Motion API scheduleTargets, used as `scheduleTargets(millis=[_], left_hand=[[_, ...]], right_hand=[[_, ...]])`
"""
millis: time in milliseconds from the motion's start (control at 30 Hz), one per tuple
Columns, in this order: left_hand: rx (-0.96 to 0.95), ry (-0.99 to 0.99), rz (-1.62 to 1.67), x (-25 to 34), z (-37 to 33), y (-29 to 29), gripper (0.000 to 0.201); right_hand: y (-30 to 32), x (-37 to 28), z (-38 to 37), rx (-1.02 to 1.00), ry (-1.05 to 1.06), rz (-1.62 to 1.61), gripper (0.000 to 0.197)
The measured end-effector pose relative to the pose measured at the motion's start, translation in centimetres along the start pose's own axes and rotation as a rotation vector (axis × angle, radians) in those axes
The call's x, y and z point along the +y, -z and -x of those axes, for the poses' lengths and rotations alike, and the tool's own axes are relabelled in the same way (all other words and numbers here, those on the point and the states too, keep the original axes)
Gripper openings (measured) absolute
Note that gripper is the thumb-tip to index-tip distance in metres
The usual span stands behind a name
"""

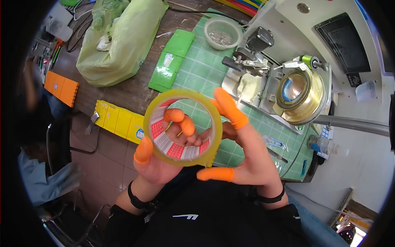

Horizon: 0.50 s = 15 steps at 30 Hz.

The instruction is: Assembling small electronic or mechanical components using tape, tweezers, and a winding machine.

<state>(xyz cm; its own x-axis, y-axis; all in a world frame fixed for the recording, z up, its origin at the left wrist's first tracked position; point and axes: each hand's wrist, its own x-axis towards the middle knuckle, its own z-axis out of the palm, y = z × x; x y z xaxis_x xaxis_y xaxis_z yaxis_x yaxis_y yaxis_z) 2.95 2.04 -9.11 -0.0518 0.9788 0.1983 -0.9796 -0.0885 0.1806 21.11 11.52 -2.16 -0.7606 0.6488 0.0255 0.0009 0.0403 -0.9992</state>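
A large roll of clear yellowish tape [216, 142] is held up in front of my body, tilted so its red-and-white printed core shows. My left hand [158, 164] grips it from the left, with fingers seen through the core and the thumb at the outer rim. My right hand [251, 160] is spread at the roll's right side, thumb and index finger stretched apart. Whether a hidden finger touches the rim I cannot tell. Orange finger cots cover several fingertips. Partly behind the roll lies a yellow segmented plastic strip [117, 119].
A green wrapped block [170, 61] and a white bowl [223, 33] of small metal parts lie beyond my hands. At right stands a machine with a brass-coloured round part [302, 96]. A pale green plastic bag [123, 45] and an orange strip [61, 88] are left.
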Motion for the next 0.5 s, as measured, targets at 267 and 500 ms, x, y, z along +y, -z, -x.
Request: scheduleTargets(millis=[267,500], left_hand=[[0.148,0.345,-0.471,0.3,0.8,-0.2,0.090],[0.281,0.300,-0.380,-1.0,0.2,-2.2,0.088]], right_hand=[[0.8,-0.4,0.0,0.123,0.061,0.310,0.107],[1.3,-0.6,0.2,0.339,0.361,0.783,0.079]])
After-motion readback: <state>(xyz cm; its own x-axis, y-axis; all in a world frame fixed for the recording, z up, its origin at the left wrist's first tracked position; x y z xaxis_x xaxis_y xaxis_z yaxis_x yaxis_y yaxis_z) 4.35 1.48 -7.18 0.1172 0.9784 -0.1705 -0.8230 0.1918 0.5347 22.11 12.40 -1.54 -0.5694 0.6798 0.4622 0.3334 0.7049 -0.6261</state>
